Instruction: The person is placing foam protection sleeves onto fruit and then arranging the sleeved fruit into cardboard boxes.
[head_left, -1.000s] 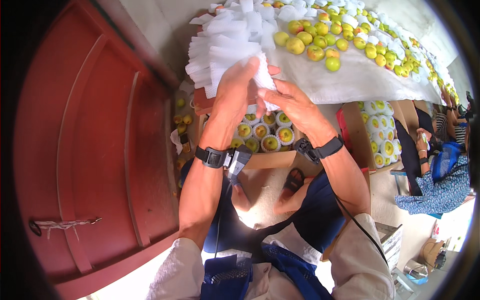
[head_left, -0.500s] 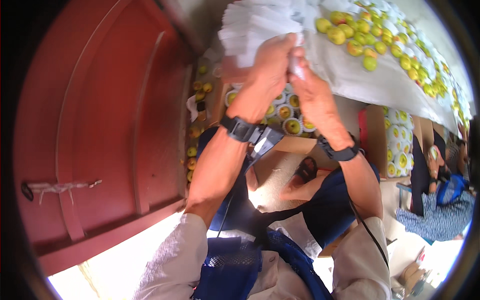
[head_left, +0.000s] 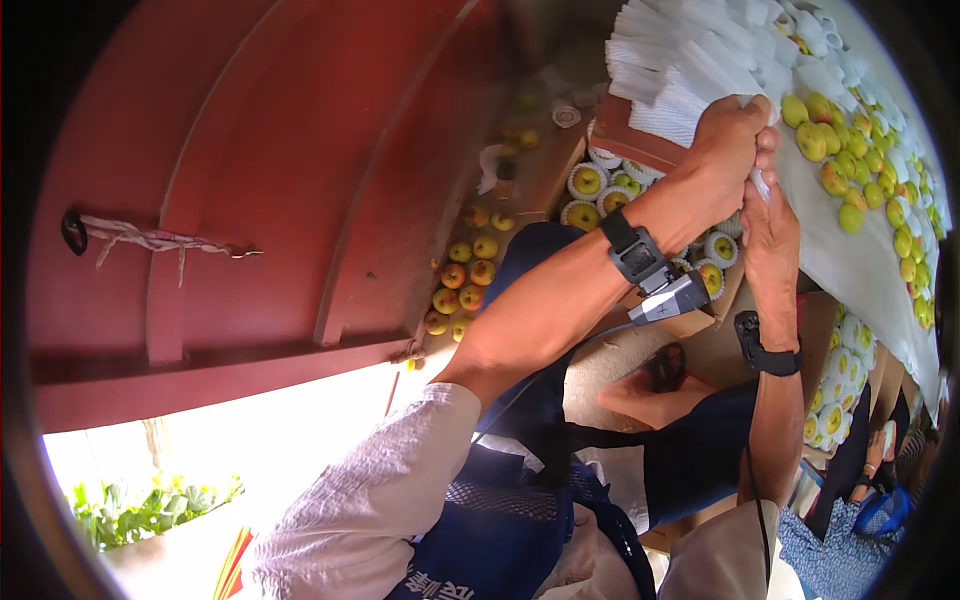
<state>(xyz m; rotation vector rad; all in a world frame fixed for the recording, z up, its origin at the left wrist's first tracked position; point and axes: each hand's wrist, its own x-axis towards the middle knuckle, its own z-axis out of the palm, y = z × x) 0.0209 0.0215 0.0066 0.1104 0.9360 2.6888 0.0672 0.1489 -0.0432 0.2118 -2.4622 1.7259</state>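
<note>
My left hand [head_left: 728, 150] and my right hand [head_left: 772, 230] meet above an open carton, with fingers closed. Between them shows a small piece of a white foam net sleeve [head_left: 761, 186]; the fingers hide most of it. Just beyond my left hand lies a heap of flat white foam net sleeves [head_left: 680, 75] on a reddish-brown box [head_left: 640, 135]. Below my hands, the carton holds several yellow-green apples [head_left: 587, 181] in white foam nets. My forearms cover part of this carton.
Loose apples [head_left: 860, 150] lie on a white-covered surface [head_left: 830, 260] at right. Netted apples [head_left: 840, 385] fill another carton. More loose apples [head_left: 465, 275] lie beside the red door [head_left: 250, 200]. Another person's patterned clothing [head_left: 830, 550] shows at lower right.
The view has swung, so my hands and the cartons sit further right and more of the door shows. My hands stay together, and the white piece between them is less visible.
</note>
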